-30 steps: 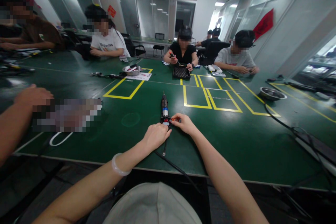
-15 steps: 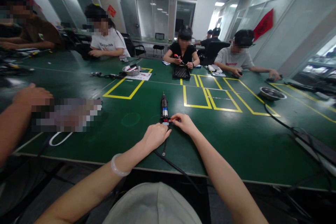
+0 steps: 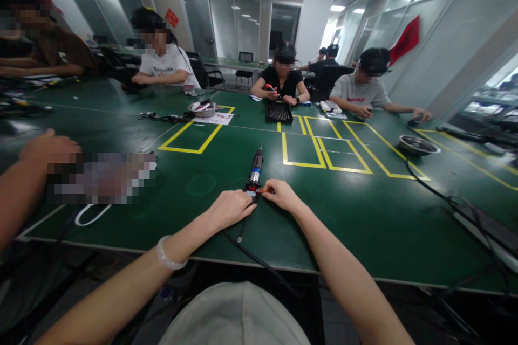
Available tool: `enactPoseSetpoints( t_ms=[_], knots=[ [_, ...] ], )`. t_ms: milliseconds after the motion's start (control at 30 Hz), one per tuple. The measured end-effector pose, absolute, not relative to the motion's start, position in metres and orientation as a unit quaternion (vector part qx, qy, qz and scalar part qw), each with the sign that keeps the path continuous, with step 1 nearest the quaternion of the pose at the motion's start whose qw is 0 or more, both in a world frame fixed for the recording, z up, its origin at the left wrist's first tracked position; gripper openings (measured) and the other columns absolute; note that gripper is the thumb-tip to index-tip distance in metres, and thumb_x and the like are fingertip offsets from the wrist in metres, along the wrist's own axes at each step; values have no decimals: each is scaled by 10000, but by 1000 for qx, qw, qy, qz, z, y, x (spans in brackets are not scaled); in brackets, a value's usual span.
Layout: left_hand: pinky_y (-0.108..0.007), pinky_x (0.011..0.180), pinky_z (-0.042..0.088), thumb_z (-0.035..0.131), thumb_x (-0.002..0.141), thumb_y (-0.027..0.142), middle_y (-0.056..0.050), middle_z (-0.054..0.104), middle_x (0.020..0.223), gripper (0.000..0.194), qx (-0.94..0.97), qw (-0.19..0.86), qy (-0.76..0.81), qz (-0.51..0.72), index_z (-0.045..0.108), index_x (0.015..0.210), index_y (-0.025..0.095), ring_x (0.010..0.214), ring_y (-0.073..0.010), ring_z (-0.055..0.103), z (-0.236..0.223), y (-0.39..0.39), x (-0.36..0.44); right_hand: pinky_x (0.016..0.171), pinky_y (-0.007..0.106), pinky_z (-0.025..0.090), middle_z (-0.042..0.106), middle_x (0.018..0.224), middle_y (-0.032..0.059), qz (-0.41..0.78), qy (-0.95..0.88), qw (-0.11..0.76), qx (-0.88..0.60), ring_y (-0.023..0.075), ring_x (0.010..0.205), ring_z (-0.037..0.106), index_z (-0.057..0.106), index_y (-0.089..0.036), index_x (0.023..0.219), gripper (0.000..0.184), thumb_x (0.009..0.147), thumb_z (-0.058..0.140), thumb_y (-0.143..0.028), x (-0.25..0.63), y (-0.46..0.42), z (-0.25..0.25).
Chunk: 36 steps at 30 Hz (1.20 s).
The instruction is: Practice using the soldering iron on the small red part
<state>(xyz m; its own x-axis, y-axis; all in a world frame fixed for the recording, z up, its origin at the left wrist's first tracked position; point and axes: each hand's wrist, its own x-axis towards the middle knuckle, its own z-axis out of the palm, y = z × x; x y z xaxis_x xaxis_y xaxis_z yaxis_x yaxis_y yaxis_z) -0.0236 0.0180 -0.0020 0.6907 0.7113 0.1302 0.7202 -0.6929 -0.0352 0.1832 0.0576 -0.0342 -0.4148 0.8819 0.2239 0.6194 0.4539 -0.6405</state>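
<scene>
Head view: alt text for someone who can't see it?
The left hand rests on the near end of a pointed cylindrical tool; the right hand pinches a small orange part beside it. Yellow tape outlines mark the green table; co-workers sit opposite.

The left arm (image 3: 121, 283) extends from near left toward the far right, and its wrist (image 3: 204, 228) is almost straight. The left hand (image 3: 229, 209) shows its back upward, with fingers (image 3: 246, 201) bent. The right arm (image 3: 352, 280) extends from near right toward the far left. The right hand (image 3: 283, 195) makes a pinch with its fingertips (image 3: 267, 192). Both hands are near but apart.
</scene>
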Motion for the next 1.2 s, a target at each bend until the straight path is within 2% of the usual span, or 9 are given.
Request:
enactPoseSetpoints(
  t_ms=[167,300,433,833,900,967,1067,1133,1200],
  knots=[
    [-286,674,453,358,962,408,-77,686,850,380,-921,49,-382,-56,631,837,175,811,-201,628,-3,18,-28,587,226,315,577,700,-1,209,-829,252,-453,114,624,486,575,-170,693,85,759,618,-140,182,54,-29],
    [-283,672,453,352,965,405,-73,689,857,385,-921,58,-382,-48,637,852,172,818,-197,630,-3,18,-27,584,235,293,588,702,11,188,-825,230,-481,117,623,482,581,-170,715,204,881,535,-278,178,50,-24],
    [-274,683,454,364,963,398,-70,693,865,376,-919,61,-387,-42,640,858,165,836,-191,633,-3,17,-26,613,240,284,624,738,14,153,-821,192,-516,122,657,516,589,-174,759,253,937,461,-299,171,48,-21],
    [-288,687,439,301,960,490,-54,670,810,476,-891,27,-443,-95,638,812,188,782,-184,623,-1,11,-28,655,255,290,684,855,39,112,-824,136,-538,155,780,594,614,-186,831,277,972,417,-320,166,44,-16],
    [-287,671,441,273,948,546,-58,658,857,513,-857,18,-499,-124,639,886,192,815,-193,623,5,9,-28,664,259,293,681,853,42,111,-825,144,-535,159,790,594,612,-183,825,282,972,418,-325,164,43,-16],
    [-292,685,454,272,928,594,-78,636,1041,536,-825,8,-544,-153,601,1118,216,940,-218,614,11,11,-26,664,262,293,675,833,44,112,-825,152,-533,160,777,590,608,-181,818,290,974,411,-326,163,44,-17],
    [-334,754,472,301,890,651,-93,492,1338,622,-813,-30,-567,-132,352,1425,339,1093,-265,571,16,18,-20,668,261,297,670,836,45,117,-826,158,-528,159,769,587,599,-179,822,268,973,414,-303,163,45,-19],
    [-383,791,470,288,869,691,-96,486,1345,662,-817,-52,-568,-84,253,1467,410,1090,-296,575,18,26,-14,681,255,306,669,860,47,123,-834,164,-512,156,782,586,590,-177,833,259,978,402,-280,164,47,-22],
    [-425,812,461,245,851,729,-107,554,1243,684,-821,-55,-567,-44,251,1467,432,1066,-323,583,20,32,-10,695,248,315,663,870,48,134,-841,173,-494,151,789,584,578,-174,845,259,987,377,-256,167,49,-24]
  ],
)
